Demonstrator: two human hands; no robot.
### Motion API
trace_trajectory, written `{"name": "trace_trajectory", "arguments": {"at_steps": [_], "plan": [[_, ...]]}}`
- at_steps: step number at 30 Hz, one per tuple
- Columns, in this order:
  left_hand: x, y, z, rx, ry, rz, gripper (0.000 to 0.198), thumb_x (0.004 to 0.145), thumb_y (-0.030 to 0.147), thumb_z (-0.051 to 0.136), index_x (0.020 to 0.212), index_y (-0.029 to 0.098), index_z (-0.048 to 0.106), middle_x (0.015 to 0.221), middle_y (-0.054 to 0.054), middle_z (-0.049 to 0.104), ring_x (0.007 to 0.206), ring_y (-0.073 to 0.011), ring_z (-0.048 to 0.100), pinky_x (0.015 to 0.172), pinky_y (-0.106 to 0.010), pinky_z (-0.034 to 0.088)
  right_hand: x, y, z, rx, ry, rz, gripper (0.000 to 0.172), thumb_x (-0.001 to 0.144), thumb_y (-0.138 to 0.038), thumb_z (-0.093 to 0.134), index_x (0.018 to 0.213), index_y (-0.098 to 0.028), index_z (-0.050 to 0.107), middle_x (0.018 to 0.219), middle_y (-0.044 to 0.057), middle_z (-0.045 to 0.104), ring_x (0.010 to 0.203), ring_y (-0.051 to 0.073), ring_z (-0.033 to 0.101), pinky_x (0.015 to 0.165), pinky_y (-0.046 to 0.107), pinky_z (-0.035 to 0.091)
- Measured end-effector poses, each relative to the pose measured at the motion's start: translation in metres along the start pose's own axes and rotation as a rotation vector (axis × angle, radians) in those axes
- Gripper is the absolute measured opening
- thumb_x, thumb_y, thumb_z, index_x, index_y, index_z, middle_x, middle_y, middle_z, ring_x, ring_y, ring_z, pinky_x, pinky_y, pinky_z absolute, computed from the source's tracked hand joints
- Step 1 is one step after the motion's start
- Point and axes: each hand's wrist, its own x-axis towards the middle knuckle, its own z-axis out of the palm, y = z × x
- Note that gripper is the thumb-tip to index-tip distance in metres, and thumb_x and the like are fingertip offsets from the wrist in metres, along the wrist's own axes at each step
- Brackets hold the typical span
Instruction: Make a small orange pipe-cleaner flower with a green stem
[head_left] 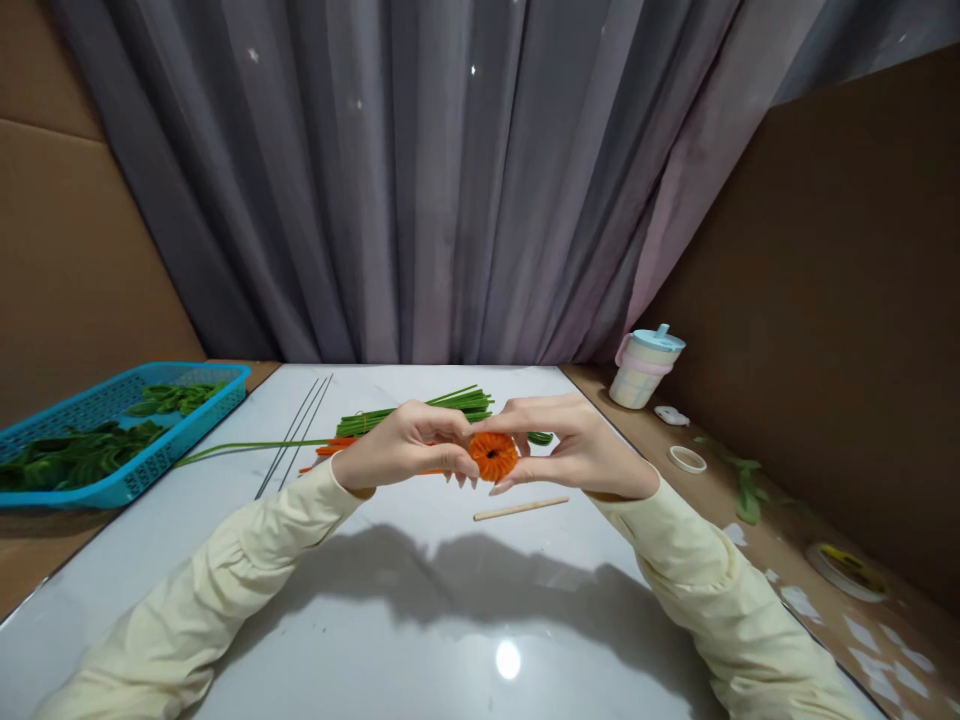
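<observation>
Between my two hands is a round orange flower [504,457] that looks made of chenille stems, with a small dark hole at its centre. My left hand [420,440] pinches its left edge between thumb and fingers. From the other side my right hand [559,440] grips it the same way. Behind the hands lies a bundle of green chenille stems [360,423], partly covered by them. Orange chenille stems [324,450] stick out beside my left wrist. A short wooden stick [521,509] rests on the white table [420,650] just below my right hand.
At the left stands a blue basket [127,485] with green leafy pieces [82,455]. Thin dark wires [289,440] and a long green stem [255,444] lie nearby. To the right are a lidded cup [641,370], a white ring [687,459], a tape roll [847,572] and paper scraps [801,603].
</observation>
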Motion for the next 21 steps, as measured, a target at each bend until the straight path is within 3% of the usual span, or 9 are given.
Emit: {"name": "trace_trajectory", "arguments": {"at_steps": [4, 10, 16, 18, 21], "plan": [[0.002, -0.004, 0.002, -0.080, -0.054, -0.093, 0.032, 0.065, 0.038, 0.073, 0.059, 0.011, 0.057, 0.054, -0.002, 0.063, 0.049, -0.0092, 0.057, 0.050, -0.018, 0.048, -0.001, 0.002, 0.006, 0.060, -0.014, -0.032, 0.035, 0.072, -0.029, 0.071, 0.102, -0.013, 0.066, 0.067, 0.002, 0.060, 0.058, 0.009, 0.050, 0.058, 0.022, 0.043], [0.003, -0.008, 0.000, -0.074, -0.132, -0.084, 0.035, 0.066, 0.040, 0.072, 0.056, 0.011, 0.055, 0.050, -0.001, 0.061, 0.043, -0.0086, 0.055, 0.046, -0.019, 0.047, -0.003, 0.002, 0.008, 0.077, -0.041, -0.061, 0.032, 0.075, -0.035, 0.066, 0.099, -0.013, 0.067, 0.064, 0.001, 0.058, 0.056, 0.009, 0.050, 0.055, 0.020, 0.043], [0.005, -0.005, -0.007, -0.005, -0.109, -0.002, 0.039, 0.072, 0.050, 0.064, 0.076, 0.011, 0.061, 0.067, -0.004, 0.066, 0.059, -0.0122, 0.061, 0.055, -0.020, 0.048, 0.001, 0.000, 0.001, -0.109, -0.003, -0.069, 0.031, 0.074, -0.025, 0.070, 0.100, -0.009, 0.064, 0.078, 0.008, 0.065, 0.070, 0.012, 0.057, 0.067, 0.024, 0.047], [0.009, -0.009, -0.009, 0.109, -0.057, 0.042, 0.043, 0.080, 0.054, 0.052, 0.083, 0.011, 0.061, 0.072, -0.006, 0.067, 0.064, -0.0138, 0.063, 0.060, -0.023, 0.049, 0.001, 0.005, -0.007, -0.148, -0.016, -0.046, 0.027, 0.076, -0.024, 0.067, 0.100, -0.011, 0.063, 0.087, 0.010, 0.066, 0.080, 0.015, 0.059, 0.073, 0.026, 0.048], [0.012, -0.029, -0.011, 0.525, 0.179, 0.126, 0.042, 0.092, 0.043, 0.035, 0.080, 0.012, 0.061, 0.080, -0.009, 0.067, 0.076, -0.0156, 0.062, 0.073, -0.028, 0.048, -0.004, 0.020, -0.025, -0.134, -0.037, 0.078, 0.028, 0.078, -0.026, 0.065, 0.104, -0.016, 0.062, 0.105, 0.010, 0.064, 0.100, 0.019, 0.057, 0.087, 0.032, 0.046]]}}
